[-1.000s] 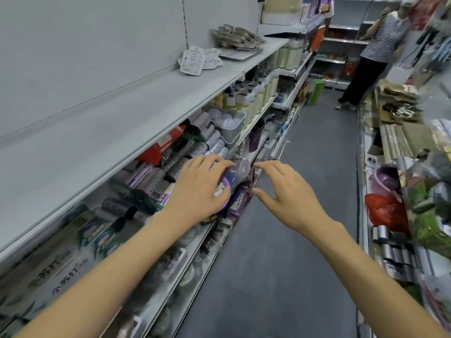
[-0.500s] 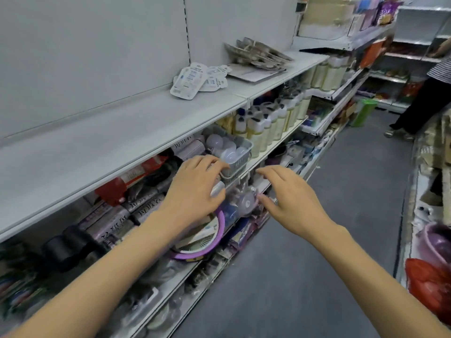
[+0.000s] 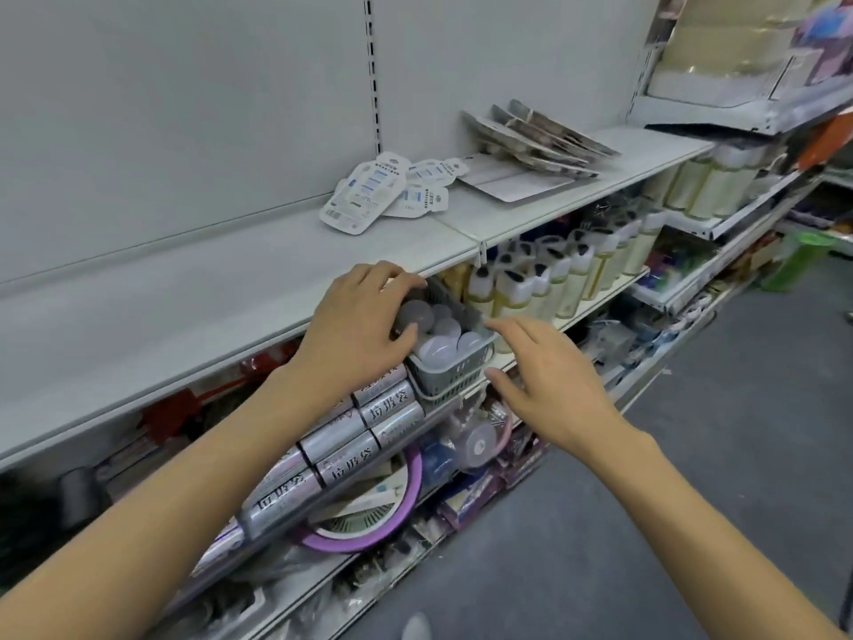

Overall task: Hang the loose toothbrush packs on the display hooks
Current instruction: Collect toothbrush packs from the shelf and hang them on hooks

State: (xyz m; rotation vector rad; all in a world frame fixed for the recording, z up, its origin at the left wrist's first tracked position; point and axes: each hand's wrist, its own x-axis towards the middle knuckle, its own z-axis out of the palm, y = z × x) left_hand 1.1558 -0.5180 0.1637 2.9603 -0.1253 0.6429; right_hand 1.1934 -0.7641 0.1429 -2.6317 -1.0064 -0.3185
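Left hand [image 3: 357, 327]: fingers curled, resting on bulbs [image 3: 443, 337] in grey basket [image 3: 450, 378]. Right hand [image 3: 547, 381]: spread, empty, just right of basket. White packs [image 3: 385, 191]: loose on far shelf [image 3: 184, 288].

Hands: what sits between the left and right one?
In the head view, the grey basket of light bulbs sits between left hand and right hand.

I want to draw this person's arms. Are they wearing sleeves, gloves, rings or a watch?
No sleeves show: both forearms are bare right to the picture's edge. The left hand and the right hand wear no gloves, and I see no rings, watch or bracelet on either one.
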